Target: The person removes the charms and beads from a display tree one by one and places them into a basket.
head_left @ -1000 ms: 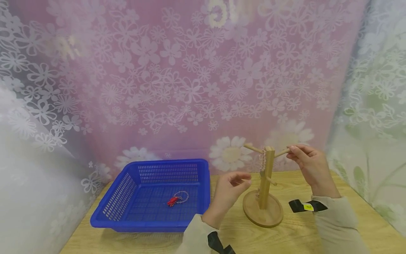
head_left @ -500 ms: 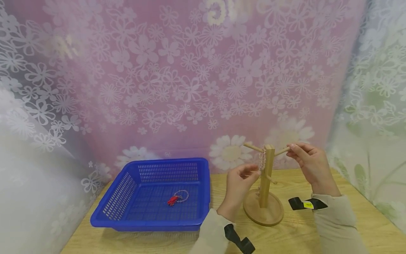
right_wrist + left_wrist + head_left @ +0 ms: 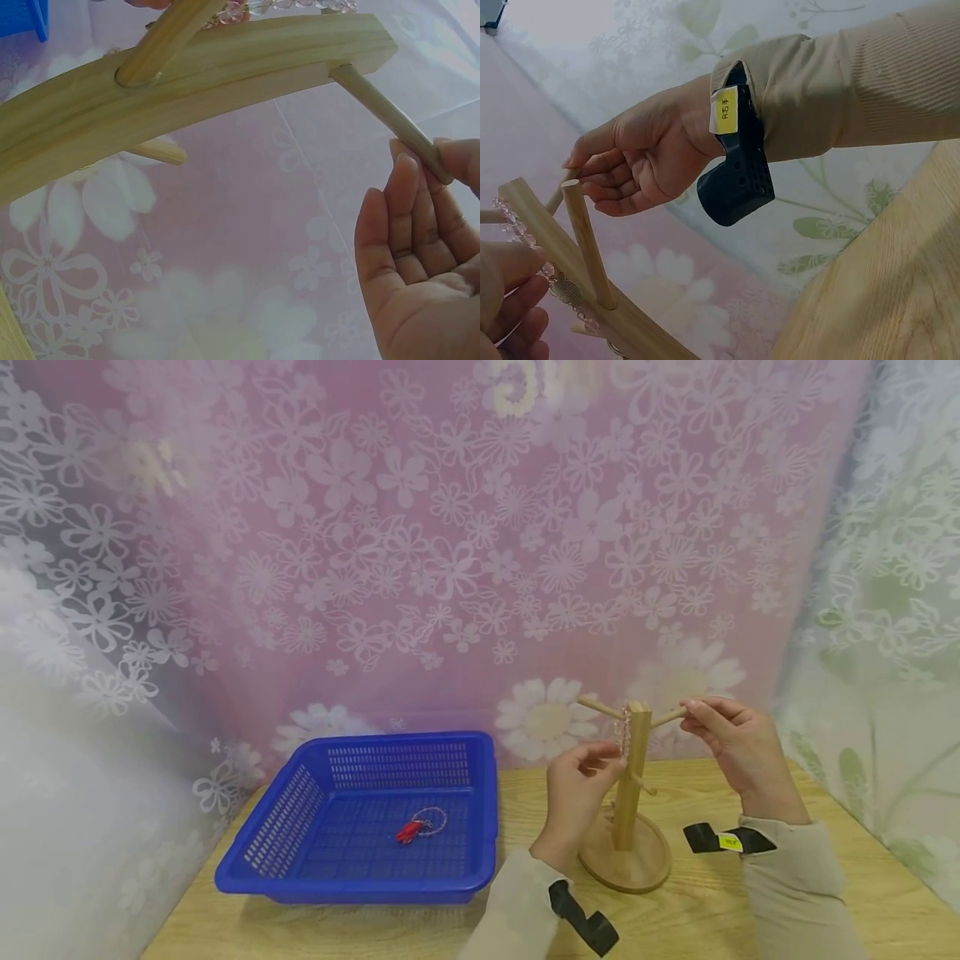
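Observation:
A wooden peg stand, its post on a round base, stands right of centre in the head view. My right hand pinches the tip of its upper right peg between thumb and fingers. A bracelet of clear pink beads hangs from the upper left peg, along the post. My left hand pinches that bracelet low on its strand, thumb right at the beads. In the left wrist view, a textured metallic piece shows among the beads just past the fingertips.
Left of the stand sits a blue plastic basket with slotted walls. Inside lies a thin beaded loop with a red charm. The wood-grain table meets a flowered pink curtain behind.
My left hand has moved right and up, from beside the stand to the hanging bracelet. The right hand keeps its hold on the peg, nearly still.

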`<state>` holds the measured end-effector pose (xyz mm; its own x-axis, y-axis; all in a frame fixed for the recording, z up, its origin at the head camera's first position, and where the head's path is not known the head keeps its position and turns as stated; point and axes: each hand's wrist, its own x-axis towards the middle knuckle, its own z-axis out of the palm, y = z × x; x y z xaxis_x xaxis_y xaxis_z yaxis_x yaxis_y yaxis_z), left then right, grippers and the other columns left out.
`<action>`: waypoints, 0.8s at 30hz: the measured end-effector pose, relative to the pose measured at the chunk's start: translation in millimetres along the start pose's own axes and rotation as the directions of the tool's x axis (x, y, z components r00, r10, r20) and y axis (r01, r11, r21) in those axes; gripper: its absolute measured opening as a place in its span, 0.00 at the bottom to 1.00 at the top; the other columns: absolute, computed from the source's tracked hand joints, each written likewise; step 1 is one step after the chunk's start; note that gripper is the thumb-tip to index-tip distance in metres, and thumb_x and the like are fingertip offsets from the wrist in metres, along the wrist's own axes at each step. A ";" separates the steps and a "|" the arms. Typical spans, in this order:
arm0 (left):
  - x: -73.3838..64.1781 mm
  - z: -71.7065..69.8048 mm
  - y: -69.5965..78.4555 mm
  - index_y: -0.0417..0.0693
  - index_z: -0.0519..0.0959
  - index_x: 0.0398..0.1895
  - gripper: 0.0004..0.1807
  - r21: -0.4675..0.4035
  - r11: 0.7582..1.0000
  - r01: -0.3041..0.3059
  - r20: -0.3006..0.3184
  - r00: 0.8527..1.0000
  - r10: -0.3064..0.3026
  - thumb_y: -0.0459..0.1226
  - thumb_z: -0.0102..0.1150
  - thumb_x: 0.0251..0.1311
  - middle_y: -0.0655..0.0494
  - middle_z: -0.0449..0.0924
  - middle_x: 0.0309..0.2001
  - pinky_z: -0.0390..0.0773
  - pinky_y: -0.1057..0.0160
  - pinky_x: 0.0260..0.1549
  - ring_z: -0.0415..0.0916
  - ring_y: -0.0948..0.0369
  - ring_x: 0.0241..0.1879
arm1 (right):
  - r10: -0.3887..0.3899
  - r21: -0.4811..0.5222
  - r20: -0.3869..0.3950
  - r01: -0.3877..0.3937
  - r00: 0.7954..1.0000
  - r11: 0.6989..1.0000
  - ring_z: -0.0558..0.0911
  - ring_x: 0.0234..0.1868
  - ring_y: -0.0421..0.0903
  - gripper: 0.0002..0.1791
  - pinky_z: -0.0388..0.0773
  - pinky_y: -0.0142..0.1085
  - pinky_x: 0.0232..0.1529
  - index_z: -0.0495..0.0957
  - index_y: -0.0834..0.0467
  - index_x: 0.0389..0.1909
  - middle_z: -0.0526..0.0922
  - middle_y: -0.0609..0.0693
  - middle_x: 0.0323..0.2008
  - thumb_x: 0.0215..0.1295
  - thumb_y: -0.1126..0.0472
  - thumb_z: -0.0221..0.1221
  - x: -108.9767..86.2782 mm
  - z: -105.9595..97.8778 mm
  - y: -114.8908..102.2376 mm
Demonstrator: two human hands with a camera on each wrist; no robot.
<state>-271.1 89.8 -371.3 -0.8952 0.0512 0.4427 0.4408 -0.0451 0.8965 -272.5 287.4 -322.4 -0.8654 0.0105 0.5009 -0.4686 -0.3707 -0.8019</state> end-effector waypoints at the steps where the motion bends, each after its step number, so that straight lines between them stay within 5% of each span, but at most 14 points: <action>1: 0.3 0.4 0.2 0.48 0.85 0.36 0.08 0.009 1.000 -0.009 -0.004 1.000 0.009 0.36 0.68 0.52 0.56 0.84 0.37 0.74 0.69 0.36 0.76 0.68 0.31 | 0.003 0.000 -0.002 -0.003 1.000 1.000 0.83 0.32 0.40 0.12 0.78 0.28 0.40 0.85 0.63 0.36 0.86 0.49 0.34 0.66 0.73 0.52 0.0 0.2 -0.4; 16: 2.5 6.4 6.0 0.51 0.85 0.32 0.03 0.021 1.000 0.003 -0.009 1.000 -0.003 0.37 0.67 0.54 0.66 0.80 0.31 0.75 0.70 0.33 0.72 0.71 0.30 | 0.003 0.001 -0.014 -0.003 1.000 1.000 0.82 0.32 0.39 0.12 0.78 0.28 0.39 0.85 0.62 0.35 0.86 0.48 0.33 0.66 0.73 0.52 -0.9 1.0 0.2; 24: 2.6 3.7 19.2 0.50 0.83 0.33 0.03 0.013 0.999 -0.040 -0.015 0.999 0.040 0.38 0.63 0.58 0.63 0.81 0.30 0.76 0.70 0.30 0.73 0.70 0.28 | 0.000 -0.010 -0.018 0.000 1.000 1.000 0.82 0.32 0.38 0.12 0.78 0.27 0.39 0.85 0.62 0.35 0.86 0.47 0.33 0.66 0.73 0.52 -1.0 2.3 -0.1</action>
<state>-264.7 92.7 -352.8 -0.8777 0.0343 0.4780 0.4770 -0.0345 0.8782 -271.1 285.3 -322.1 -0.8684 0.0274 0.4951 -0.4704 -0.3612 -0.8052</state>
